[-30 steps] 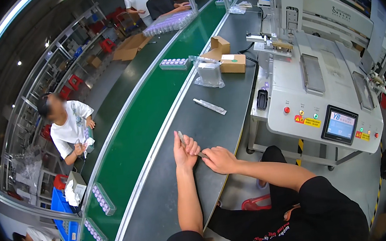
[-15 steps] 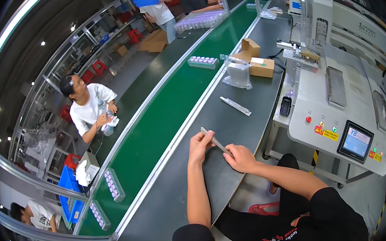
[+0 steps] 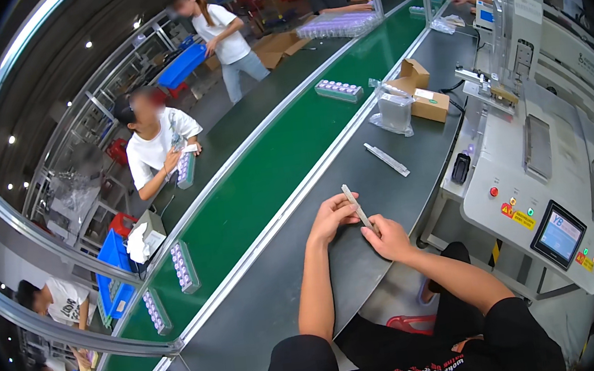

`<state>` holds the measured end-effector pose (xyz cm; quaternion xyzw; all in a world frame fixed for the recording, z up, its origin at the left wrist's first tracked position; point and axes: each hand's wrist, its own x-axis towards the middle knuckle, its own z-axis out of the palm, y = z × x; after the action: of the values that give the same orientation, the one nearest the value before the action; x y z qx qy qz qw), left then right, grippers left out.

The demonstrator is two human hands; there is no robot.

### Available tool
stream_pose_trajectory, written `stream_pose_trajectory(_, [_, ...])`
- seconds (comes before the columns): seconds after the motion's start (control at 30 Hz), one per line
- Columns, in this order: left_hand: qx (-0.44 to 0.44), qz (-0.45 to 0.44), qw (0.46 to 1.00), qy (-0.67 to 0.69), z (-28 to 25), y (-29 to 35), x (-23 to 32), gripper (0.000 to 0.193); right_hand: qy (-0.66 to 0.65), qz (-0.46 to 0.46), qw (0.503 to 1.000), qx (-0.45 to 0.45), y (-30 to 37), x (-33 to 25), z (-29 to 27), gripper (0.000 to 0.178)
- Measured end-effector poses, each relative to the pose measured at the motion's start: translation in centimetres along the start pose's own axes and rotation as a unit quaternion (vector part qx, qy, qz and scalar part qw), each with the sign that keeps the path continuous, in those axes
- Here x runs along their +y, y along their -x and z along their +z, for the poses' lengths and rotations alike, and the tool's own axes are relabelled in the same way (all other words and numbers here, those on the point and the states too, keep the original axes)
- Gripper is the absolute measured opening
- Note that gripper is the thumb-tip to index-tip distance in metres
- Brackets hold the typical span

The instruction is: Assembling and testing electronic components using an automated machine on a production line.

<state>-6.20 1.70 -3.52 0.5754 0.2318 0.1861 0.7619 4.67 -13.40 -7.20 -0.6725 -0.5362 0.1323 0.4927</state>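
My left hand (image 3: 335,217) and my right hand (image 3: 389,238) both hold one thin, pale grey strip (image 3: 355,205) above the dark worktable. The left fingers close around its middle. My right thumb and fingers pinch the near end, and the far end sticks up past the left hand. On the table beyond lies a similar narrow strip (image 3: 387,159), apart from both hands.
Behind it are a clear plastic bag (image 3: 394,114) and an open cardboard box (image 3: 432,104). A green conveyor (image 3: 252,168) carries trays of round purple-white pieces (image 3: 339,90). To the right stands a machine with a screen (image 3: 557,225). Across the belt, a person (image 3: 159,146) handles a tray.
The view has shifted a little. The strip in my hands is now tilted more steeply, with my hands closer together. Across the belt, a person has lowered a blue bin.
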Motion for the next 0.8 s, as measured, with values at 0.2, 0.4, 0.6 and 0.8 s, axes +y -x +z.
stream_pose_trajectory(0.2, [0.018, 0.017, 1.0, 0.002, 0.5, -0.7, -0.7, 0.024, 0.018, 0.001, 1.0, -0.012, 0.0, -0.1, -0.3, 0.021])
stream_pose_trajectory(0.4, [0.078, 0.035, 0.995, -0.047, 0.3, -1.4, -1.6, 0.016, 0.009, 0.004, 1.0, -0.005, -0.1, -0.3, 0.0, 0.021])
stream_pose_trajectory(0.6, [0.078, 0.046, 0.995, -0.04, 1.5, -1.2, -1.3, 0.011, -0.051, 0.038, 0.998, -0.007, -0.3, 0.4, 0.0, 0.023])
stream_pose_trajectory(0.8, [0.046, 0.032, 0.998, 0.021, 1.1, -1.6, -2.0, 0.009, -0.152, 0.097, 0.983, -0.043, -1.0, 1.6, 0.2, 0.019])
